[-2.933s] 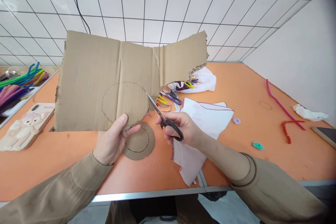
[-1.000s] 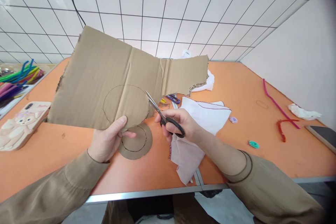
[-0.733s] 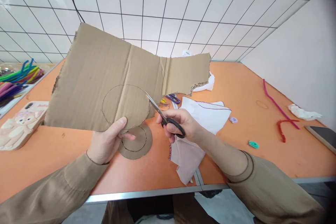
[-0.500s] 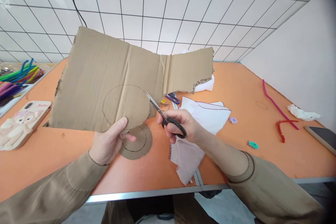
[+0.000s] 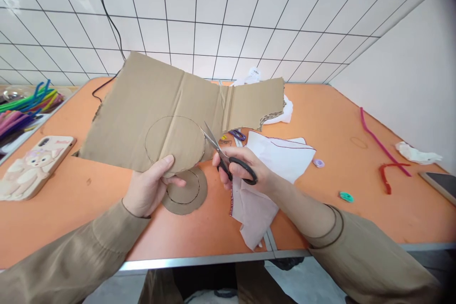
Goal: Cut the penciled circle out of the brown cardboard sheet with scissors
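Observation:
My left hand (image 5: pixel 151 185) grips the lower edge of a large creased sheet of cardboard (image 5: pixel 142 104), thumb on top. A circle is drawn on the sheet, and part of its lower right outline is cut along. In my right hand (image 5: pixel 245 166) is a pair of scissors (image 5: pixel 219 149) with black handles. Their blades are parted at the right side of the drawn circle. Beneath the sheet a round cardboard disc (image 5: pixel 188 194) with a dashed inner ring lies on the table, partly hidden by my left hand.
White fabric (image 5: pixel 281 152) with dark red stitching lies right of the scissors on the orange table (image 5: pixel 320 218). A phone in a cartoon case (image 5: pixel 37 166) and coloured pipe cleaners (image 5: pixel 28 104) are at left. Red and magenta pipe cleaners (image 5: pixel 384 152) and a green coil (image 5: pixel 346 196) are at right.
The scissors' blades and handles have spread wider apart. The cardboard sheet has tilted, its top left corner now lower and further right.

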The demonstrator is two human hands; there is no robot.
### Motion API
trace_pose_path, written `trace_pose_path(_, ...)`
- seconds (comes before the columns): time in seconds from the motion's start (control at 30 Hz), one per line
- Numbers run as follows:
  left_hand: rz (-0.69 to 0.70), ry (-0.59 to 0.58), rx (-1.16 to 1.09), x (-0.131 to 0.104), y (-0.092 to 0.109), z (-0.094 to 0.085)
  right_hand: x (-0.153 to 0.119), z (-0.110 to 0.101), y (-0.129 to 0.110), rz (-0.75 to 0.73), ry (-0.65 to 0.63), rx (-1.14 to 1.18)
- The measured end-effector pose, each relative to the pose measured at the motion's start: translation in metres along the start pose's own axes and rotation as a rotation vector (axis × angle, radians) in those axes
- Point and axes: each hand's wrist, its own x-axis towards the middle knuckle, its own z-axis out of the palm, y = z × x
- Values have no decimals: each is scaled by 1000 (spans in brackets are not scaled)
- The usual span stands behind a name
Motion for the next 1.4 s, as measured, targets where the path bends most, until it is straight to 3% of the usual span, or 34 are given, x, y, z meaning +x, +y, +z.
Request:
trace_pose_path(0.5, 119, -42, 149, 0, -3, -7, 0, -4, 0, 48, 11, -7)
trace_pose_path(0.83, 152, -143, 232, 3, -3, -14, -1, -7, -1, 81, 40, -90)
trace_pose_path(1.1, 129, -98, 165, 2, 1, -3, -2, 0, -10, 112, 115, -148)
trace_pose_path(1.4, 126, -50, 86, 5, -2, -5, -2, 5, -14, 163, 183, -197)
